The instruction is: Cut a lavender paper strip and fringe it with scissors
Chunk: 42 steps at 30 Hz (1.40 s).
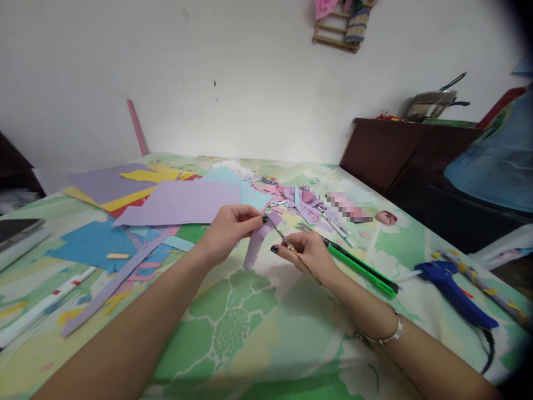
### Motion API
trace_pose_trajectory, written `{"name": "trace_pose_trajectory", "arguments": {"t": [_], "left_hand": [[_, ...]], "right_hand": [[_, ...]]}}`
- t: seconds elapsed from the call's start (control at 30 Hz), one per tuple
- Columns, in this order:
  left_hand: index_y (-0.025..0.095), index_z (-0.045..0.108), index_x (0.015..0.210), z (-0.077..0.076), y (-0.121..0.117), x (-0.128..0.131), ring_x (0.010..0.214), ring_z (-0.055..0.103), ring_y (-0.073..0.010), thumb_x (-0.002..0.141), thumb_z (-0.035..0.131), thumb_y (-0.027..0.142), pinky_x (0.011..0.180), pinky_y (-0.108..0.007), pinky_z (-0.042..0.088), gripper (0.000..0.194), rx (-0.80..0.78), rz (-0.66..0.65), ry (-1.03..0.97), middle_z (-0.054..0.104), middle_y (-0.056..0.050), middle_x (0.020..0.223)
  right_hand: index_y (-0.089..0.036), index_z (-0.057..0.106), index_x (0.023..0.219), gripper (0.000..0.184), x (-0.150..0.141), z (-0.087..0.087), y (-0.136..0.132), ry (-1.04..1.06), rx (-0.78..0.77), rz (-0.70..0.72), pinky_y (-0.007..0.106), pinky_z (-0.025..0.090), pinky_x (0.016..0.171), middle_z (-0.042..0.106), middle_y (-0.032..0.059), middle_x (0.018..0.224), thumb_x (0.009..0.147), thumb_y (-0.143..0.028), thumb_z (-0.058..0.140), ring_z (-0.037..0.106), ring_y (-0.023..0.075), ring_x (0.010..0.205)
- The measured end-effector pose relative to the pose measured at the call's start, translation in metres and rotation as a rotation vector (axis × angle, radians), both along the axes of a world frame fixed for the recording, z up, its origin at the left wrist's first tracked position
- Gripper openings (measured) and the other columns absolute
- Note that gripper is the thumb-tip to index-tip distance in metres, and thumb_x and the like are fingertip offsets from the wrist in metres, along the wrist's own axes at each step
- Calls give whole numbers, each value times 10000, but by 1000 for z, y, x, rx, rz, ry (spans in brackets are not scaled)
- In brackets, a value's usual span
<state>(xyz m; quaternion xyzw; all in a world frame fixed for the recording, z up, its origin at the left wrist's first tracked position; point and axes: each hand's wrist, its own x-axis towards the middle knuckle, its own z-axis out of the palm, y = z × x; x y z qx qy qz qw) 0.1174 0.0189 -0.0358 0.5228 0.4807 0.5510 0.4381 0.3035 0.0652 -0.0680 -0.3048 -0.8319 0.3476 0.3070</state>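
My left hand (233, 230) pinches the upper end of a narrow purple paper strip (257, 244) between thumb and fingers. The strip hangs down, its edge cut into a fine fringe. My right hand (310, 255) is closed around a small pair of scissors (287, 241), whose blades reach the paper close to my left thumb. The scissors' handles are mostly hidden by my fingers. Just right of that hand a green utility knife (362, 269) lies on the patterned tablecloth (233, 328).
Large coloured paper sheets (187, 201) spread at the back left, with a long purple strip (120, 283) nearer me. Paper scraps (302, 203) are heaped behind my hands. A blue glue gun (456, 291) with its cord lies at the right. A phone (19, 228) rests at the left edge.
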Motion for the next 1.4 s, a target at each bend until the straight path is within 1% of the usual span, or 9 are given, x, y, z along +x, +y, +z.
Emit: {"name": "trace_pose_trajectory", "arguments": {"t": [0.1, 0.3, 0.57, 0.67, 0.8, 0.9, 1.07, 1.23, 1.4], "left_hand": [[140, 658, 694, 0, 0, 0, 580, 506, -84, 723, 655, 266, 585, -217, 401, 129, 0, 0, 7, 586, 12, 613], [140, 657, 696, 0, -1, 0, 569, 509, -84, 726, 657, 260, 577, -220, 401, 123, -1, -6, -2, 588, 11, 605], [138, 657, 698, -1, 0, 0, 571, 513, -81, 724, 665, 267, 581, -217, 406, 132, -6, -12, -16, 588, 13, 612], [134, 662, 700, -1, 0, 0, 580, 508, -78, 719, 669, 267, 583, -211, 405, 134, -1, -5, -14, 588, 13, 619], [132, 663, 700, 0, 1, -1, 589, 505, -78, 712, 671, 272, 585, -206, 406, 140, 2, 4, -18, 589, 11, 626], [137, 650, 697, 2, 0, -3, 574, 509, -84, 711, 664, 266, 573, -211, 407, 131, 5, 21, -30, 590, 13, 615], [145, 630, 697, 5, -3, -2, 547, 523, -94, 734, 632, 274, 558, -219, 407, 134, 3, 23, 30, 589, 18, 575], [146, 634, 720, 3, -2, 0, 576, 568, -120, 734, 624, 284, 557, -234, 418, 139, -24, 16, 83, 620, 2, 608], [148, 631, 716, 1, -2, 0, 560, 553, -111, 743, 619, 283, 544, -228, 409, 137, -19, 17, 100, 619, 4, 594]], "right_hand": [[-171, 392, 530, 426, 0, 0, 0, -7, 6, -4, 236, 162, 454, 217, -58, 503, 787, -450, 586, 205, 79, 489], [-165, 432, 540, 420, 0, -1, 0, -17, 2, -11, 237, 165, 455, 228, -56, 500, 784, -473, 581, 215, 81, 489], [-167, 401, 522, 426, -1, 1, -1, 9, -12, -11, 238, 156, 452, 210, -59, 504, 775, -445, 601, 194, 77, 490], [-164, 412, 529, 415, 0, 2, -3, 30, -58, 11, 235, 149, 447, 215, -61, 508, 765, -436, 619, 195, 74, 489], [-157, 496, 597, 347, 0, 5, -6, 50, -154, 62, 231, 157, 439, 257, -65, 492, 760, -432, 629, 231, 69, 464], [-154, 522, 626, 330, 0, 6, -7, 53, -179, 70, 231, 161, 433, 269, -71, 466, 766, -436, 623, 245, 67, 439], [-159, 501, 609, 352, 0, 6, -6, 56, -182, 78, 232, 159, 424, 292, -72, 454, 764, -450, 623, 257, 64, 422], [-159, 508, 616, 365, 0, 4, -6, 39, -181, 78, 232, 159, 422, 288, -77, 433, 756, -475, 624, 259, 64, 412], [-156, 503, 609, 361, 0, 5, -7, 40, -180, 80, 229, 158, 427, 288, -77, 440, 765, -459, 623, 260, 61, 419]]}}
